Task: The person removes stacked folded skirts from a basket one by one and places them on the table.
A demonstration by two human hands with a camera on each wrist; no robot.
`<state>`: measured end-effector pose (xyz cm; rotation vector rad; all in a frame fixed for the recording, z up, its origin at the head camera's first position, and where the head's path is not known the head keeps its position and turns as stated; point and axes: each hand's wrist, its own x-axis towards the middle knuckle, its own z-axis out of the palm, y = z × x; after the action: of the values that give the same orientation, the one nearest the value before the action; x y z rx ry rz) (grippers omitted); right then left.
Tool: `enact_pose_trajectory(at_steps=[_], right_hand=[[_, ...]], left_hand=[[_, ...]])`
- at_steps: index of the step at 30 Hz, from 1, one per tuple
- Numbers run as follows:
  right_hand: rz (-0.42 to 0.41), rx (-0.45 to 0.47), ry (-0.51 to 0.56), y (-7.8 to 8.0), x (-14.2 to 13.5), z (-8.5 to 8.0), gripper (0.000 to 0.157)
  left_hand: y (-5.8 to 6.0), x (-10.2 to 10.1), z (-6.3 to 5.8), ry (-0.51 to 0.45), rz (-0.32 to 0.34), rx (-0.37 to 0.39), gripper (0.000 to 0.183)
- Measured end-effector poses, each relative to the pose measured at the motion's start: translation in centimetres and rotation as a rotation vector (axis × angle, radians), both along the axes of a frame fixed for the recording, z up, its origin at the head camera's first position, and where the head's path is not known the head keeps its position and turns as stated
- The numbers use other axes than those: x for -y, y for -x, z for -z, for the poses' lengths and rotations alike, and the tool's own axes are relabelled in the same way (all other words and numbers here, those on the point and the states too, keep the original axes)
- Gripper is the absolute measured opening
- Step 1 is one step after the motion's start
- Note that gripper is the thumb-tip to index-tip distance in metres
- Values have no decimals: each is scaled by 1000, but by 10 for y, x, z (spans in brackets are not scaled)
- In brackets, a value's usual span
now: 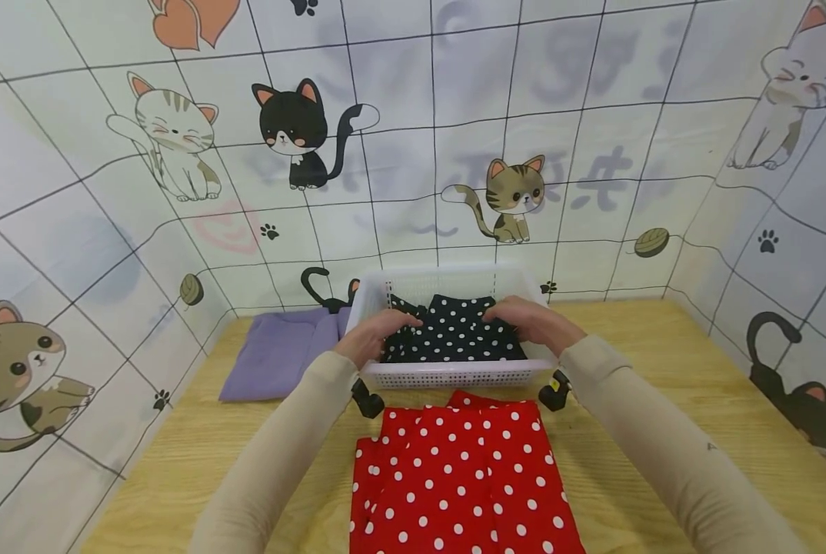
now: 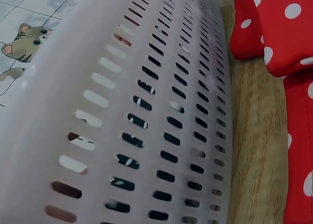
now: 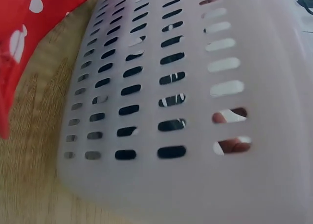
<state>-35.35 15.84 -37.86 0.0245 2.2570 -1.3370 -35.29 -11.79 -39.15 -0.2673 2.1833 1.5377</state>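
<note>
A folded black cloth with white polka dots [image 1: 451,331] lies inside a white perforated plastic basket [image 1: 447,377]. My left hand [image 1: 378,335] reaches over the near left rim and holds the cloth's left side, thumb on top. On the opposite side, my right hand [image 1: 534,322] grips the right part of the cloth, its thumb also on top. The other fingers are largely hidden down in the basket. Both wrist views are filled by the basket wall [image 2: 146,111], with dark dotted fabric and bits of skin showing through its slots.
Folded red polka-dot cloth [image 1: 454,477] lies on the wooden table [image 1: 634,338] in front of the basket. A folded purple cloth [image 1: 281,354] lies to the basket's left. Behind stands a wall covering [image 1: 413,177] printed with cats and grid lines.
</note>
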Motion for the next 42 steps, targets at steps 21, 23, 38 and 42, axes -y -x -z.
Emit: enact_pose_trajectory(at_steps=[21, 23, 38, 42], right_hand=[[-30, 20, 1, 5, -5, 8, 54], [-39, -15, -34, 4, -6, 7, 55], [-133, -138, 99, -6, -17, -25, 51], [-118, -125, 221, -11, -24, -36, 52]], left_hand=[[-1, 8, 2, 27, 191, -93, 48], [-2, 9, -1, 9, 185, -94, 51], [-6, 20, -21, -189, 163, -117, 50], [-13, 19, -28, -195, 140, -152, 47]])
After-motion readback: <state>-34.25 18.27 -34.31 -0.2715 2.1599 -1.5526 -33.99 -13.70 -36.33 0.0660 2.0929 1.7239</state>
